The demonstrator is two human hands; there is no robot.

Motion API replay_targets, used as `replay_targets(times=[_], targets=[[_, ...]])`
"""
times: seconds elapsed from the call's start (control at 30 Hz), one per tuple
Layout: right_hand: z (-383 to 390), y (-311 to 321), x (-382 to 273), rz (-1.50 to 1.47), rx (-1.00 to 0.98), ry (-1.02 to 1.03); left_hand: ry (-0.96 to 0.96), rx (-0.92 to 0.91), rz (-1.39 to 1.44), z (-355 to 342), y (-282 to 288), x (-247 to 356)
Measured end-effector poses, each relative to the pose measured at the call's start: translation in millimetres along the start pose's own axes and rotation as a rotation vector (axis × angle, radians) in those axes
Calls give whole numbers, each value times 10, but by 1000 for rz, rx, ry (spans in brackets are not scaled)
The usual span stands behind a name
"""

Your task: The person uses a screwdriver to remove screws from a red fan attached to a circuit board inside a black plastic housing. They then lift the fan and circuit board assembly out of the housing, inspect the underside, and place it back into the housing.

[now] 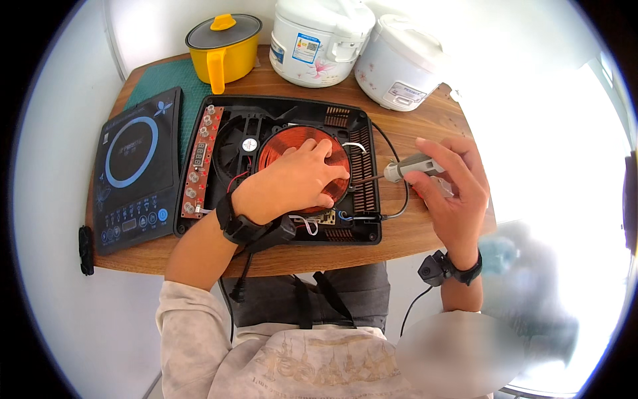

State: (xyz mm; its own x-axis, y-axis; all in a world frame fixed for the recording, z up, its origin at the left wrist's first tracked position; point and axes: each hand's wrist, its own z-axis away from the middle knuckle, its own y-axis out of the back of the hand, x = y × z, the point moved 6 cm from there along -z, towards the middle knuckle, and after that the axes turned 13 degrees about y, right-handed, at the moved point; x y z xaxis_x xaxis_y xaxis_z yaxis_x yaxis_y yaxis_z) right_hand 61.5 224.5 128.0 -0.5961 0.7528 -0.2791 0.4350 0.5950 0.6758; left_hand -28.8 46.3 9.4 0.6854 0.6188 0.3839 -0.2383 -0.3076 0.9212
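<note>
An induction cooker base [279, 106] lies opened on the table, its black casing facing up. My left hand [296, 176] rests with fingers spread on the round copper coil [282, 143] inside it. In my right hand [458, 189] is a screwdriver [409, 167] with a grey handle, gripped by the fingers and held nearly level. Its shaft points left over the casing's vented right side, toward the coil's edge; I cannot tell what the tip touches. A red circuit board [201, 163] with a small display runs along the left side of the casing.
The cooker's black glass top panel [133, 173] lies at the left, partly on a green cutting mat [156, 83]. A yellow lidded pot [226, 56] and two white rice cookers [319, 46] stand along the back. A power cord [407, 199] loops past the casing's right side. The wooden table [412, 226] has a curved edge.
</note>
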Motion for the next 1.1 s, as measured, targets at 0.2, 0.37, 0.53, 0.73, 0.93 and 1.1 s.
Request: replay_targets(times=[0.2,0.37,0.53,0.73,0.93,1.1], targets=[[60,-64,85,-97,42,-60,-5,-8,-12,2,23,14],[200,-57,178,-134,44,-206,-17,12,-16,-11,-7,2],[481,127,345,-192,237,-340,-10,11,-38,3,-17,-13],[755,172,755,63,194,-422,20,-37,-23,-7,10,2],[1019,-336,943,84,55,-492,15,-38,-20,-9,15,9],[1026,-591,1002,100,-12,-284,9,-45,11,-1,42,21]])
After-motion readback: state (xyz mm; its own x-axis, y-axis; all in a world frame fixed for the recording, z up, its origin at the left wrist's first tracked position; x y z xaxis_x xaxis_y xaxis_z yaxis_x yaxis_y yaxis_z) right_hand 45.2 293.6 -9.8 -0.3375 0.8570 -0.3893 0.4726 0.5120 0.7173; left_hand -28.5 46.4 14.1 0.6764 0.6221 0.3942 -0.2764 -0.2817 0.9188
